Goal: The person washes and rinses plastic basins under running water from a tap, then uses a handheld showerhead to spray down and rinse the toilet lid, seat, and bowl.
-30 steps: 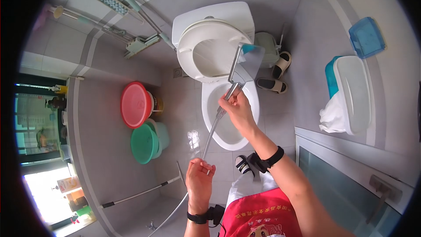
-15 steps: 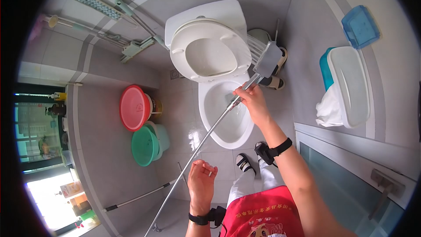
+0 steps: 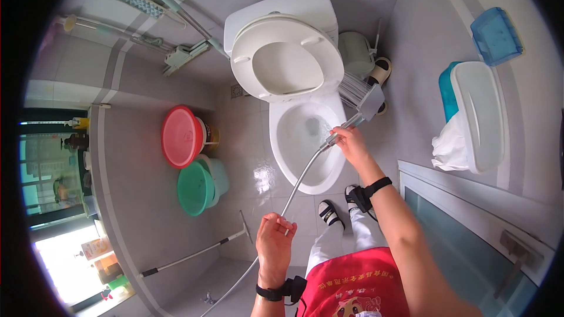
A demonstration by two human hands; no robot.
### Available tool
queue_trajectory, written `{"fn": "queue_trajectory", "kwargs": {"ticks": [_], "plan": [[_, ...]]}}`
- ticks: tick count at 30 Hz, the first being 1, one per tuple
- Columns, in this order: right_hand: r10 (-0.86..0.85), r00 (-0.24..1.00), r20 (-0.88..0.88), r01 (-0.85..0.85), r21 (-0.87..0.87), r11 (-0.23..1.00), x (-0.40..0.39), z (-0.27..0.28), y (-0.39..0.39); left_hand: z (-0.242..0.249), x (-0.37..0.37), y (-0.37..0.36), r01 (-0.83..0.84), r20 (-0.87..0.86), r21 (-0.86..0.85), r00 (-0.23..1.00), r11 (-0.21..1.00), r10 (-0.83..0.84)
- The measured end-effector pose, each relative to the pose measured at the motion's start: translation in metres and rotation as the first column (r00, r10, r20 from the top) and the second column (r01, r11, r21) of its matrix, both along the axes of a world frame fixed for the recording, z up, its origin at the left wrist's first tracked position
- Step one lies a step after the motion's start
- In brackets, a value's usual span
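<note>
My right hand [image 3: 351,144] is closed around the handle of a silver shower head [image 3: 371,103], over the right side of the toilet bowl [image 3: 282,135]. Water streams from the head's square face toward the toilet's side and the grey bin [image 3: 356,53] behind it. The metal shower hose [image 3: 299,185] runs down-left from the handle and passes behind my left hand [image 3: 275,243]. That hand has its fingers curled, with a small whitish bit at the fingertips that I cannot make out. The toilet's seat and lid [image 3: 244,67] stand raised.
A red basin [image 3: 181,136] and a green basin [image 3: 195,189] lean by the left wall. A floor squeegee [image 3: 194,253] lies below them. Slippers [image 3: 382,70] sit beside the bin. On the right wall hang a tissue holder [image 3: 479,117] and a blue box [image 3: 496,36].
The shower head has moved right and slightly down in view, its spray now nearer the bin. The hose has bent from straight to curved and now passes behind my left hand.
</note>
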State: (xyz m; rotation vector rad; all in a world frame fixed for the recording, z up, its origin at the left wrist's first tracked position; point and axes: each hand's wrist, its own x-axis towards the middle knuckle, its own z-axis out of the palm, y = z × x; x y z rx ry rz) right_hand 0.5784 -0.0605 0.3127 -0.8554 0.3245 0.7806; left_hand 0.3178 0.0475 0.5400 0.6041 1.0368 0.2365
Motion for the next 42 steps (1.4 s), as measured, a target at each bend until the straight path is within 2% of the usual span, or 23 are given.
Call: {"fn": "queue_trajectory", "kwargs": {"ticks": [5, 9, 11, 14, 16, 17, 19, 20, 21, 23, 25, 29, 33, 36, 38, 40, 42], "plan": [[-0.060, 0.992, -0.114, 0.052, -0.066, 0.996, -0.009, -0.006, 0.016, -0.001, -0.003, 0.003, -0.006, -0.025, 0.004, 1.000, 1.000, 0.006], [0.140, 0.986, -0.091, -0.138, 0.021, 0.990, -0.019, -0.029, 0.035, -0.001, -0.005, 0.007, -0.013, -0.041, 0.007, 0.999, 1.000, 0.013], [0.144, 0.984, -0.108, -0.142, 0.030, 0.989, -0.030, -0.037, 0.048, 0.001, -0.002, 0.008, -0.020, -0.052, 0.010, 0.998, 1.000, 0.020], [0.164, 0.975, -0.151, -0.159, 0.042, 0.986, -0.042, -0.040, 0.061, 0.004, 0.005, 0.017, 0.058, -0.059, 0.081, 0.997, 0.995, -0.054], [0.129, 0.975, -0.182, -0.121, 0.058, 0.991, -0.048, -0.036, 0.067, 0.007, 0.022, 0.034, 0.184, -0.113, 0.263, 0.981, 0.947, -0.160], [0.120, 0.976, -0.181, -0.110, 0.066, 0.992, -0.049, -0.034, 0.066, 0.010, 0.034, 0.044, 0.246, -0.149, 0.348, 0.967, 0.905, -0.205], [0.090, 0.980, -0.180, -0.081, 0.060, 0.995, -0.049, -0.035, 0.062, 0.021, 0.072, 0.067, 0.427, -0.286, 0.650, 0.904, 0.628, -0.319], [0.075, 0.981, -0.178, -0.066, 0.056, 0.996, -0.048, -0.036, 0.057, 0.023, 0.095, 0.083, 0.517, -0.406, 0.764, 0.851, 0.387, -0.334], [0.071, 0.984, -0.163, -0.066, 0.036, 0.997, -0.047, -0.039, 0.053, 0.024, 0.119, 0.097, 0.577, -0.522, 0.808, 0.794, 0.117, -0.312], [0.031, 0.983, -0.183, -0.033, -0.003, 0.999, -0.045, -0.028, 0.046, 0.015, 0.170, 0.123, 0.488, -0.500, 0.865, 0.823, -0.113, -0.268], [0.037, 0.986, -0.160, -0.037, 0.005, 0.999, -0.045, -0.021, 0.038, -0.002, 0.223, 0.152, 0.439, -0.519, 0.837, 0.826, -0.328, -0.221], [0.059, 0.993, -0.101, -0.060, 0.001, 0.998, -0.049, 0.004, 0.025, -0.007, 0.305, 0.165, 0.490, -0.590, 0.768, 0.792, -0.412, -0.157], [0.039, 0.997, -0.073, -0.039, 0.007, 0.999, -0.059, 0.037, 0.021, -0.018, 0.336, 0.166, 0.548, -0.670, 0.672, 0.736, -0.497, -0.095], [0.023, 0.997, -0.070, -0.023, 0.007, 1.000, -0.069, 0.044, 0.014, -0.023, 0.329, 0.163, 0.517, -0.631, 0.692, 0.773, -0.503, -0.073], [0.007, 0.996, -0.086, -0.008, -0.001, 1.000, -0.082, 0.050, 0.006, -0.027, 0.316, 0.155, 0.431, -0.537, 0.730, 0.842, -0.530, -0.054], [-0.003, 0.995, -0.102, 0.003, -0.001, 1.000, -0.096, 0.058, -0.006, -0.011, 0.292, 0.141, 0.366, -0.467, 0.739, 0.883, -0.565, -0.040], [-0.001, 0.992, -0.128, -0.003, -0.031, 1.000, -0.112, 0.063, -0.019, -0.001, 0.266, 0.130, 0.358, -0.445, 0.758, 0.895, -0.545, -0.032]]}}
